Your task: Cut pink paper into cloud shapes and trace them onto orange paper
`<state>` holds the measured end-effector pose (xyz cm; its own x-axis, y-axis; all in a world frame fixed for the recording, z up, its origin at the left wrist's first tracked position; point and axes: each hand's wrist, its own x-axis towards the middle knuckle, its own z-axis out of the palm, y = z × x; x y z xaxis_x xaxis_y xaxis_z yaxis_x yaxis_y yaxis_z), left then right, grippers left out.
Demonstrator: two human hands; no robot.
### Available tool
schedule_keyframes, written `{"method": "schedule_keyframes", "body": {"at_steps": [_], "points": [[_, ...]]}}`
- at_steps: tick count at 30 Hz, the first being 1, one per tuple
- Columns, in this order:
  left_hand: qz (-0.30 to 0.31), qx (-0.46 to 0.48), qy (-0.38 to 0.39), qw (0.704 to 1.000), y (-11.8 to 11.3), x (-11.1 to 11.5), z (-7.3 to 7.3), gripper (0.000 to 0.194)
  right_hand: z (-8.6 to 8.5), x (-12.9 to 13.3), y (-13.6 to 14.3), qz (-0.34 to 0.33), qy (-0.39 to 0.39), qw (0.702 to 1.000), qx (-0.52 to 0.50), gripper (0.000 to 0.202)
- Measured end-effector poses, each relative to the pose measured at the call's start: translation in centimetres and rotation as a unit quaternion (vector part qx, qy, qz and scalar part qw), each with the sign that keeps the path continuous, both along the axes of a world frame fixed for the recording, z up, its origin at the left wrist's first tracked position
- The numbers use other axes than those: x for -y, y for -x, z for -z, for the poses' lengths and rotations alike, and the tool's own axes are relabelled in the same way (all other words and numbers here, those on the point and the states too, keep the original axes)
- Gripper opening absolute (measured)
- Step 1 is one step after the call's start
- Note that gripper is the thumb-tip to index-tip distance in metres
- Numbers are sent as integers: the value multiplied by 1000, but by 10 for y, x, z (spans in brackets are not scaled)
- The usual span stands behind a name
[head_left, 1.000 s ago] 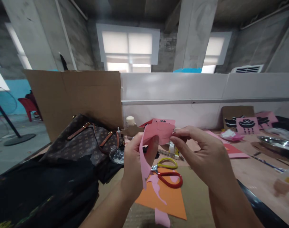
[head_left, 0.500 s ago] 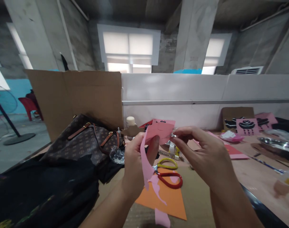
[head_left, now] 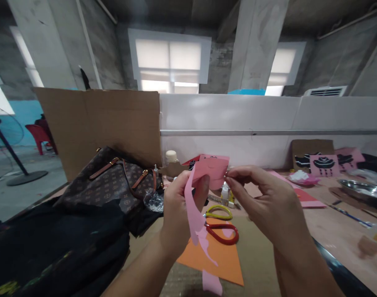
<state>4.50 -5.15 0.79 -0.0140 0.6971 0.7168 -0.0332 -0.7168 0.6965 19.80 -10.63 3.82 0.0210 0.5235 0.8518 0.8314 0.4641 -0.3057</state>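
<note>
Between the thumb and fingers of my left hand (head_left: 177, 206) is a piece of pink paper (head_left: 211, 168), with faint curved lines on it. A long narrow strip of the paper (head_left: 191, 210) curls down beside the thumb. The fingertips of my right hand (head_left: 269, 200) are pinched at the paper's right edge; anything between them is too small to make out. Below, scissors with one yellow and one red handle (head_left: 223, 226) lie partly on an orange sheet (head_left: 217, 270), their blades largely covered. Pink scraps (head_left: 211, 282) lie on and beside that sheet.
A brown patterned handbag (head_left: 114, 185) and dark cloth (head_left: 61, 247) lie to the left. Small bottles (head_left: 225, 192) stand behind the paper. To the right are a metal dish (head_left: 364, 189), a thin brush (head_left: 349, 214) and pink cards with black shapes (head_left: 323, 165).
A silvery glint at my right fingertips no longer shows. The right fingers stay pinched by the paper's edge. The paper and left hand have hardly moved.
</note>
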Motion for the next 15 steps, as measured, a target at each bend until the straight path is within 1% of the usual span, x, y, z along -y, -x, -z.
{"method": "schedule_keyframes", "body": {"at_steps": [2, 4, 9, 12, 15], "points": [[-6, -3, 2, 1000, 0, 1, -1, 22, -1, 0, -1, 8, 14, 1000, -14, 2], [-2, -6, 0, 1000, 0, 2, -2, 22, -1, -1, -1, 0, 30, 999, -36, 3], [36, -26, 0, 999, 3, 1, -4, 13, 3, -7, -3, -35, 83, 988, -122, 3], [36, -19, 8, 999, 3, -1, -5, 12, 3, -10, -8, -56, 83, 978, -182, 5], [49, 4, 9, 999, 4, 1, -10, 12, -3, -5, -13, -105, 75, 970, -208, 9]]}}
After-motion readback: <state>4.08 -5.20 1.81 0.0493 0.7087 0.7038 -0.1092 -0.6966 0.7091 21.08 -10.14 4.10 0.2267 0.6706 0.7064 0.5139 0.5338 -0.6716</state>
